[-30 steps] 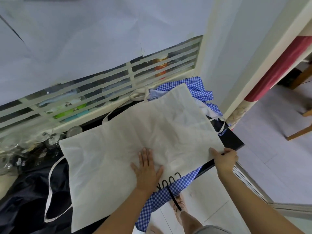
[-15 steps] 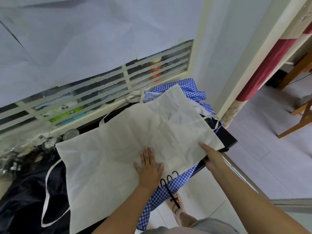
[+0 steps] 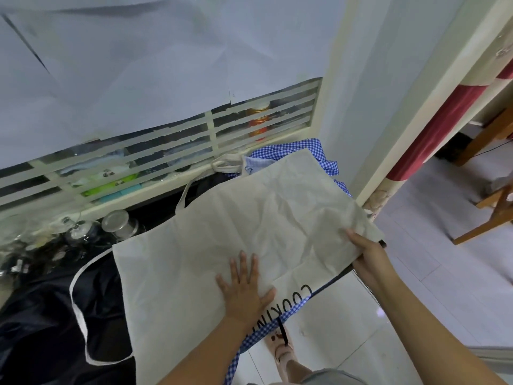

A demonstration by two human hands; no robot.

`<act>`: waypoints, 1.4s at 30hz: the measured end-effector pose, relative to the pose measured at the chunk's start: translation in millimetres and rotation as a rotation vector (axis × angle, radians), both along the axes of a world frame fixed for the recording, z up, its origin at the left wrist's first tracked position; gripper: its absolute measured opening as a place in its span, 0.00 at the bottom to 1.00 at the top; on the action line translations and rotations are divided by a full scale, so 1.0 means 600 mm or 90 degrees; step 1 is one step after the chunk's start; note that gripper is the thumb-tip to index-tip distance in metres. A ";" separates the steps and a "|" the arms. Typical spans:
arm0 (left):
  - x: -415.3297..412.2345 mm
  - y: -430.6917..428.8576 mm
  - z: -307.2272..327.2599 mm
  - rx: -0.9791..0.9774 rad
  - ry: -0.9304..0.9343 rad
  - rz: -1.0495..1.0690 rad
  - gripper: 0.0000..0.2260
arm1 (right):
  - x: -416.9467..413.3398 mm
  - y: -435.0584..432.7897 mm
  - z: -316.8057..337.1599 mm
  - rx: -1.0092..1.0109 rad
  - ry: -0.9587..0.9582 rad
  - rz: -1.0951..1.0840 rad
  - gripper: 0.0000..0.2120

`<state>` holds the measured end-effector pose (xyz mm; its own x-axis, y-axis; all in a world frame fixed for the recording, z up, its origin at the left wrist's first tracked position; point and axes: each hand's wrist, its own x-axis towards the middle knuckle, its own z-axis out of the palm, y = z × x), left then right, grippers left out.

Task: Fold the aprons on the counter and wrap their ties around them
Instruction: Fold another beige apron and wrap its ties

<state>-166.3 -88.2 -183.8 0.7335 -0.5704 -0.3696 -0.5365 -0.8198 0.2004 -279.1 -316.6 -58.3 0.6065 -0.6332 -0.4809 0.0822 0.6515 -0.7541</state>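
A cream apron (image 3: pixel 236 226) with black lettering lies spread across the counter, folded over on itself. My left hand (image 3: pixel 244 287) presses flat on its near middle, fingers straight. At the apron's right edge my right hand (image 3: pixel 363 254) grips the cloth, thumb on top and fingers hidden under the fabric. A white tie (image 3: pixel 80 309) loops off the apron's left side. A blue checked apron (image 3: pixel 294 151) lies under it, showing at the back right and hanging at the front. A dark navy apron (image 3: pixel 36 323) lies crumpled at the left.
Glass jars (image 3: pixel 116 223) stand at the back left below a slatted window (image 3: pixel 166 151). A wall and door frame (image 3: pixel 410 129) rise close on the right. My foot in a sandal (image 3: pixel 283 348) is on the tiled floor. A wooden chair (image 3: pixel 494 212) stands at the far right.
My right hand has slid inward over the apron's right edge and taken hold of the cloth. The left hand stays pressed in place. The camera has shifted a little.
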 end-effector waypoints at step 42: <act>0.120 0.390 0.073 -0.277 0.171 0.453 0.04 | 0.095 0.358 -0.153 -1.061 0.306 0.854 0.41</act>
<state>-94.0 145.9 -140.0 0.8886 -0.1404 -0.4366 0.1839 -0.7630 0.6197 -222.0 -102.0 -150.1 0.9513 0.0635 -0.3017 -0.0475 -0.9367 -0.3468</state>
